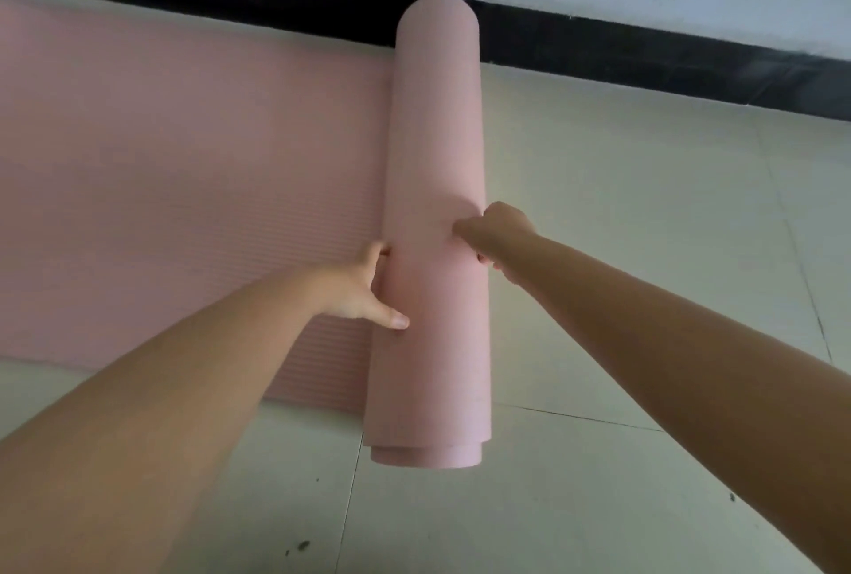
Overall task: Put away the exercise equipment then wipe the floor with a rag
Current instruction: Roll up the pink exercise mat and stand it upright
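Gripping the pink mat roll (435,186), both hands' fingers hidden.

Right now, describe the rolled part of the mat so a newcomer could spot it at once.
Start at the black baseboard along the wall. From it a pink cylinder, the mat roll, runs toward the camera between the left hand and right hand. Unlike the ribbed flat mat beside it, it is smooth and round.

Both forearms bare, no sleeves; left hand (364,288), right hand (502,232).
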Available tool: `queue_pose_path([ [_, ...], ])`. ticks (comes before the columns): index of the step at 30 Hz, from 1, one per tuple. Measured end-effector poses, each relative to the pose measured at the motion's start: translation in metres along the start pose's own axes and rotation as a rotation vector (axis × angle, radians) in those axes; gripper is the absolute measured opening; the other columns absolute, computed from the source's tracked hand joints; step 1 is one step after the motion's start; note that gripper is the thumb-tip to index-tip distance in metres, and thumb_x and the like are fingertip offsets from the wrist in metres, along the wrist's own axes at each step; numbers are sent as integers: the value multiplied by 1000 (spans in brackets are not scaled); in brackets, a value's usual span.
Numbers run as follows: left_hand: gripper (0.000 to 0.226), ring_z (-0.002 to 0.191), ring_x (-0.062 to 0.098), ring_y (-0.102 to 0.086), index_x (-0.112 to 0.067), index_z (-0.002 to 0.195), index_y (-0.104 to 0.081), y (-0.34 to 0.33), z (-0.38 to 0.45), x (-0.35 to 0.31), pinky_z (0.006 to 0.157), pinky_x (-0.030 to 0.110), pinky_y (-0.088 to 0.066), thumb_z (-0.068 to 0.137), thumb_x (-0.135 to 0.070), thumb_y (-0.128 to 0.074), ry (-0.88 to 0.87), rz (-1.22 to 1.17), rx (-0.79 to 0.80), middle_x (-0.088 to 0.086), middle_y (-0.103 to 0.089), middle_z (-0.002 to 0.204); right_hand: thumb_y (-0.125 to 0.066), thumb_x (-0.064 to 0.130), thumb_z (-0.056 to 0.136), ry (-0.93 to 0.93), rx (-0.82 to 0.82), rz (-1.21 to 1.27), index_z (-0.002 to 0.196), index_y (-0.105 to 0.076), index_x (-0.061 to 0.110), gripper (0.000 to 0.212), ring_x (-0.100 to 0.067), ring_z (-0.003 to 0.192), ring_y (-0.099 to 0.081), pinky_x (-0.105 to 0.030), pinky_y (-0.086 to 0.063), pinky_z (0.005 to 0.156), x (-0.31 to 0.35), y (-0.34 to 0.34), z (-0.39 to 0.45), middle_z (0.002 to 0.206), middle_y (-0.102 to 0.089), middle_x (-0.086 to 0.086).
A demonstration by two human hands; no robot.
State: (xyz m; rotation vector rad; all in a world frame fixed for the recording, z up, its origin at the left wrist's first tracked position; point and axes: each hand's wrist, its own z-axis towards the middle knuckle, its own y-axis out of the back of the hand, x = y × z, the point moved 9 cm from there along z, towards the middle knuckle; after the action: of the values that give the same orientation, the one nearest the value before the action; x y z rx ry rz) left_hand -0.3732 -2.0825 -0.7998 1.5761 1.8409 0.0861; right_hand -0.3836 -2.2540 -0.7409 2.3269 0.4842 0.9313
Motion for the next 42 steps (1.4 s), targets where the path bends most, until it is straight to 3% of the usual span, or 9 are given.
queue_pose_path([
  [4,70,132,21,-43,-23,148,-25,26,3,12,106,35,-38,89,-46,-56,28,-121,85,-2,-39,147,-46,16,88,-16,-54,-115,106,-52,9,20,-23,77,-52,-26,-45,70,29,-11,-1,90,-56,-7],
  [12,40,125,31,-49,-6,129,-51,138,19,5,99,33,-40,97,-30,-45,-116,-18,-498,15,-53,134,-29,-8,88,27,-86,52,116,-66,18,53,-19,87,-49,-22,-39,77,67,-35,-17,106,-50,-1],
  [17,64,128,29,-48,-7,135,-43,132,31,7,98,34,-41,89,-49,-54,-168,-42,-350,12,-49,139,-29,-9,88,-21,-206,95,132,-53,20,58,-14,70,-49,-18,-40,56,78,-55,-26,87,-53,-1],
  [23,63,131,27,-46,0,139,-40,122,36,53,109,35,-38,90,-34,-59,-142,-270,-114,13,-46,143,-33,-10,88,-187,-299,364,138,-43,15,57,-22,98,-65,-16,-38,62,79,-75,-43,71,-44,2],
  [27,57,126,26,-49,-4,135,-42,132,33,80,105,32,-38,89,-31,-61,-119,-338,-202,8,-51,136,-45,-3,86,-181,-279,113,137,-43,16,55,-19,78,-51,-18,-37,51,94,-75,-37,108,-45,-7],
  [30,57,124,30,-49,-4,134,-42,141,23,95,99,33,-39,89,-35,-60,-53,-299,-336,13,-51,135,-52,3,86,-178,-227,5,137,-42,10,53,-30,97,-59,-29,-52,71,96,-78,-30,126,-43,-14],
  [34,68,121,29,-53,-7,141,-36,115,24,116,103,37,-43,90,-47,-53,-3,-408,-217,12,-51,135,-54,9,88,-147,-73,-37,125,-51,0,38,-26,78,-56,-35,-50,87,99,-87,-18,80,-54,-7],
  [38,59,98,20,-54,-15,138,-41,65,5,122,81,30,-43,92,-51,-46,46,-601,9,4,-54,129,-48,14,93,-111,-41,-114,132,-46,1,42,-31,106,-54,-37,-43,98,94,-83,-19,119,-54,-17],
  [42,60,111,16,-48,-20,144,-28,41,2,110,94,30,-38,93,-45,-48,35,-855,35,-11,-46,130,-44,14,95,-92,-62,-32,138,-42,8,44,-30,124,-47,-35,-39,102,74,-84,-21,136,-49,-14],
])
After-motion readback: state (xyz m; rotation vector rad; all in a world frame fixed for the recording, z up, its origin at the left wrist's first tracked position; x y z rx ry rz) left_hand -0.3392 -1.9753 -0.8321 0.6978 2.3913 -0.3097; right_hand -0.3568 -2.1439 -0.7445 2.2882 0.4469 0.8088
